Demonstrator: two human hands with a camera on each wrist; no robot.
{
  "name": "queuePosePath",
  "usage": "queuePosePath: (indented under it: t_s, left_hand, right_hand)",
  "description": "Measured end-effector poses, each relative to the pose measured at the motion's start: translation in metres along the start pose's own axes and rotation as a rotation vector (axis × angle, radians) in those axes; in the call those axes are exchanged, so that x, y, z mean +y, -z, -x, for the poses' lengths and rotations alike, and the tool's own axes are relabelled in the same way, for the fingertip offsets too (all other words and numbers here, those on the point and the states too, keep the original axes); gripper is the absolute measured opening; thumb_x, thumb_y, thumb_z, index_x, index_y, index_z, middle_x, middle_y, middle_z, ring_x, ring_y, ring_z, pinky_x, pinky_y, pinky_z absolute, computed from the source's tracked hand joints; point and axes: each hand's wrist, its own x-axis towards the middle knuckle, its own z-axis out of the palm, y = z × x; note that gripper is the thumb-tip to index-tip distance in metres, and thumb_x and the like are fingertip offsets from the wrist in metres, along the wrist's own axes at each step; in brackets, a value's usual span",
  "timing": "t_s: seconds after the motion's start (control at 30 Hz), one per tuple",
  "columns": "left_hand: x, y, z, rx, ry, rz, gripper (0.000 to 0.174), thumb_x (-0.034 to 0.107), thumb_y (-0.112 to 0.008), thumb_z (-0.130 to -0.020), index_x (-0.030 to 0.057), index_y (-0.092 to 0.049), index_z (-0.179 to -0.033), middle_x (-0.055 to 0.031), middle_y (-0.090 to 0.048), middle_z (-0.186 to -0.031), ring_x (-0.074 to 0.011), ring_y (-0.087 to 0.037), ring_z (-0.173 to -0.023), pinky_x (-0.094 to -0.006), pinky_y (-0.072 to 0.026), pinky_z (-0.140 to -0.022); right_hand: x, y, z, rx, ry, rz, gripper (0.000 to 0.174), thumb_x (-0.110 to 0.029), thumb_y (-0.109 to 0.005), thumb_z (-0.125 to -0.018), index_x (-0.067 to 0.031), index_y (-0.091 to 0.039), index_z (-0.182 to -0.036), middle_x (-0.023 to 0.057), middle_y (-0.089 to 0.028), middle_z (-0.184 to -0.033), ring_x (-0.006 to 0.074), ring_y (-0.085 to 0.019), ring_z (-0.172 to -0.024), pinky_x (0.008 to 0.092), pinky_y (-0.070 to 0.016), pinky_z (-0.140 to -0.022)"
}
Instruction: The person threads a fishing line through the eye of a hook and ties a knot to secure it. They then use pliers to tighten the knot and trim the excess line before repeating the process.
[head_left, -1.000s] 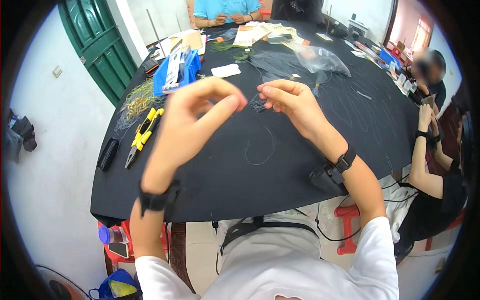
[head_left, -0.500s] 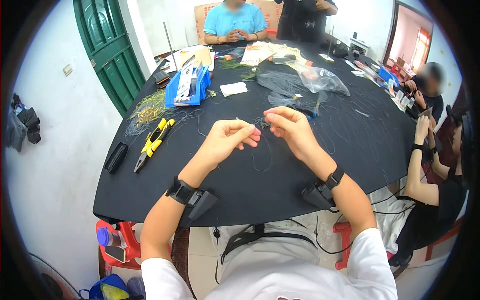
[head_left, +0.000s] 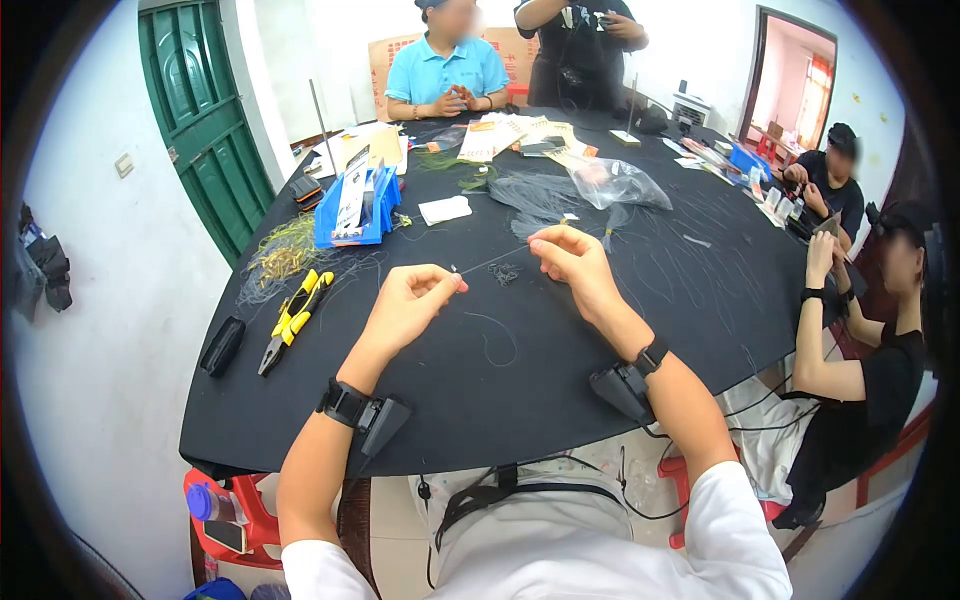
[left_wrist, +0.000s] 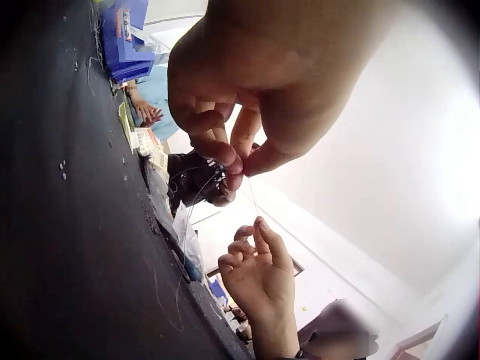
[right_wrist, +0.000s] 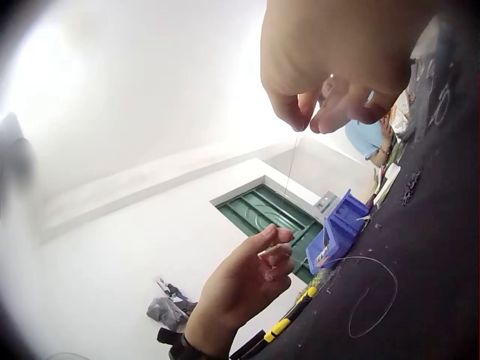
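Note:
A thin, clear fishing line [head_left: 497,259] runs nearly straight between the two hands over the black table. My left hand [head_left: 408,305] pinches one part of it between thumb and fingertips, as the left wrist view also shows. The right hand [head_left: 578,265] pinches the line farther along, thumb against index finger, a little higher than the left. A loose end of line [right_wrist: 394,289] curves down below the left hand in the right wrist view. On the cloth behind the stretched line lies a small dark tangle [head_left: 505,274].
Yellow-and-black pliers [head_left: 291,322] and a black case [head_left: 222,347] lie at the left. Behind them are a tangle of gold-coloured pieces [head_left: 280,255] and a blue bin [head_left: 347,222]. Bundled line [head_left: 540,198] and a clear plastic bag [head_left: 630,185] lie farther back. Several people are around the table.
The left hand came down from its raised position to near the right hand, then the two drew apart, stretching the line between them. The head view has tilted up somewhat.

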Motion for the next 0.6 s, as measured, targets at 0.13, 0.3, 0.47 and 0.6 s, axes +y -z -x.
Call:
queuePosePath:
  t_s: [0.13, 0.3, 0.47, 0.6]
  left_hand:
    - [-0.013, 0.004, -0.004, 0.061, -0.052, -0.022, 0.019, 0.018, -0.057, -0.085, 0.002, -0.067, -0.083, -0.0008, -0.063, -0.074, -0.0022, -0.049, -0.064, -0.0195, -0.0368, -0.058]
    - [-0.006, 0.004, -0.002, 0.086, -0.056, 0.076, 0.019, 0.018, -0.056, -0.086, 0.0027, -0.067, -0.086, -0.002, -0.064, -0.078, -0.0029, -0.052, -0.066, -0.018, -0.0375, -0.056]
    - [-0.001, 0.005, -0.002, 0.039, 0.026, 0.235, 0.021, 0.02, -0.054, -0.087, 0.0021, -0.065, -0.09, -0.0002, -0.06, -0.072, -0.0029, -0.051, -0.062, -0.0157, -0.0351, -0.05]
    - [-0.002, 0.006, -0.003, 0.023, 0.023, 0.242, 0.022, 0.021, -0.054, -0.088, 0.0015, -0.065, -0.091, 0.0012, -0.057, -0.068, -0.0033, -0.05, -0.059, -0.0161, -0.0364, -0.051]
  right_hand:
    - [-0.002, 0.002, 0.0, 0.014, 0.006, 0.015, 0.012, -0.015, -0.064, -0.078, -0.0059, -0.063, -0.087, -0.0008, -0.06, -0.076, 0.0055, -0.05, -0.062, 0.0183, -0.0365, -0.054]
    - [0.004, 0.003, -0.001, 0.018, -0.005, 0.008, 0.011, -0.013, -0.064, -0.078, -0.0063, -0.062, -0.086, -0.0014, -0.059, -0.074, 0.0053, -0.049, -0.062, 0.0183, -0.0364, -0.053]
    - [0.004, 0.004, -0.001, 0.02, -0.008, -0.015, 0.012, -0.013, -0.064, -0.078, -0.0058, -0.061, -0.086, -0.0014, -0.059, -0.073, 0.005, -0.049, -0.061, 0.0185, -0.0366, -0.054]
    - [0.001, 0.007, -0.002, 0.045, -0.005, -0.027, 0.012, -0.013, -0.063, -0.078, -0.0056, -0.061, -0.087, -0.0011, -0.059, -0.074, 0.0044, -0.049, -0.06, 0.0187, -0.0369, -0.054]
